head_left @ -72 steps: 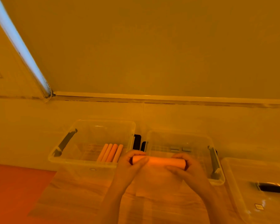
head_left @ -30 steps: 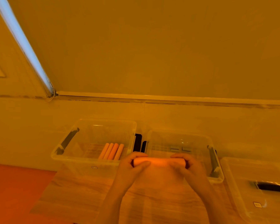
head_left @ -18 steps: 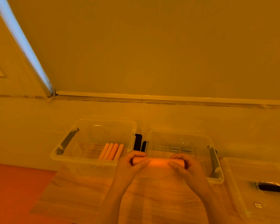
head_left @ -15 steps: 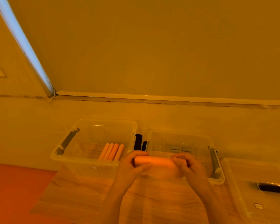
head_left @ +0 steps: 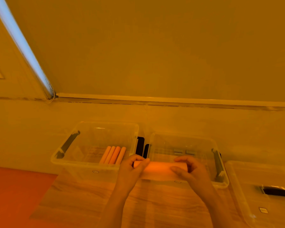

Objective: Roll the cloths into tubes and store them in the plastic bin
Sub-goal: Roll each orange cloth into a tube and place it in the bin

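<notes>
**A:** ok so where are we at? We see both hands up in front of the two clear bins, right?

**B:** yep. The left hand (head_left: 132, 168) is curled round the left end of the orange cloth roll (head_left: 160, 168), and the right hand (head_left: 190, 170) pinches the right end, thumb underneath, fingers over the top. So both grips are closed on it. The roll lies sideways, held just above the wooden surface (head_left: 155, 204), in front of the near wall of the right bin (head_left: 220, 183).

**A:** and the finished ones?

**B:** we count four rolled cloths (head_left: 113, 154) lying side by side in the left bin (head_left: 82, 163), toward its right side. A third clear container (head_left: 237, 195) sits at the far right, and we can't tell what the dark thing in it is.
</notes>
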